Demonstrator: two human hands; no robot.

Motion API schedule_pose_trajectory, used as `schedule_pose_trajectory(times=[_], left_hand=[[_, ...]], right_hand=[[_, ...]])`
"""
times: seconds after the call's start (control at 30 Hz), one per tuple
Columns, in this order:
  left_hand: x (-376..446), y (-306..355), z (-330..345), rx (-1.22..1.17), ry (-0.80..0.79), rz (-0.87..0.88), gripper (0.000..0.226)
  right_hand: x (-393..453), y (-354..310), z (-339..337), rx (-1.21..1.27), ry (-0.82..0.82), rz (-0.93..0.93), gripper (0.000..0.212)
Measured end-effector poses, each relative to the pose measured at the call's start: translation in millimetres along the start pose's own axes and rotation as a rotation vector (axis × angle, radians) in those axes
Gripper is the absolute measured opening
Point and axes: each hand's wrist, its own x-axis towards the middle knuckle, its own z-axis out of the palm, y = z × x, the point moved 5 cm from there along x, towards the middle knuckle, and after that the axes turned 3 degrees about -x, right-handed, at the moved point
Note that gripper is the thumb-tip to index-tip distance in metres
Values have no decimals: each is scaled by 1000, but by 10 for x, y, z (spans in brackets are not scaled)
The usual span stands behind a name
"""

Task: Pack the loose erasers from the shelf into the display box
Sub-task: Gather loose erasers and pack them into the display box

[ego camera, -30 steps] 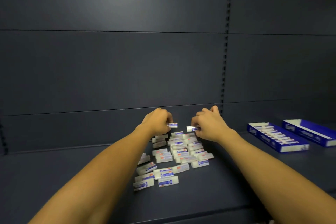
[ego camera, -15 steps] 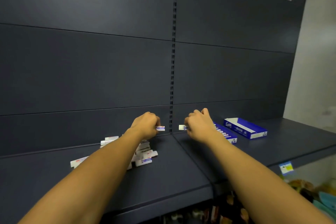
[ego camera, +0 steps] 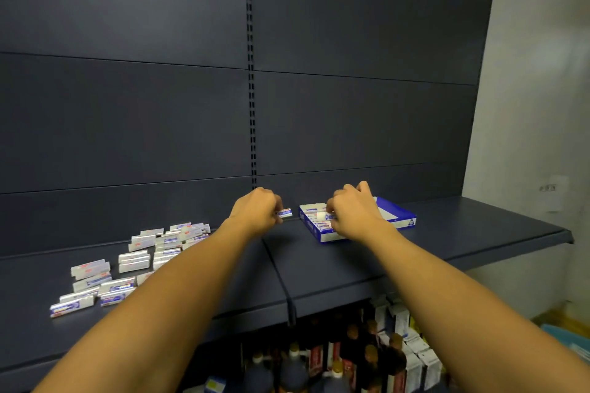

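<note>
1. A heap of loose erasers [ego camera: 137, 260] is spread over the left part of the dark shelf [ego camera: 463, 233]; most lie with their long axes running roughly left to right, some stacked on others.
2. A single eraser [ego camera: 284, 213] is pinched by the curled fingers of the left hand [ego camera: 255, 212], held above the shelf just left of the box; its long axis is level and its free end is pointed right, toward the box.
3. The blue display box [ego camera: 322, 233] is set on the shelf with its long axis running away from the viewer, and a row of erasers is seen inside, laid crosswise.
4. A second eraser [ego camera: 324, 216] is pinched by the right hand [ego camera: 354, 212] over the box, its white end pointed left.
5. An open blue lid [ego camera: 396, 214] is seen behind the right hand.
6. Bottles and cartons [ego camera: 367, 357] are stored under the shelf.
</note>
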Motion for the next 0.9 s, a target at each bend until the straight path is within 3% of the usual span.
schedule_pose_trajectory(times=[0.5,0.9], left_hand=[[427,654,218,26,4,23,23],[1110,619,590,-2,-9,-17,19]], right_hand=[[-198,786,259,60,-36,68,22],[381,1093,652,55,-8,50,19]])
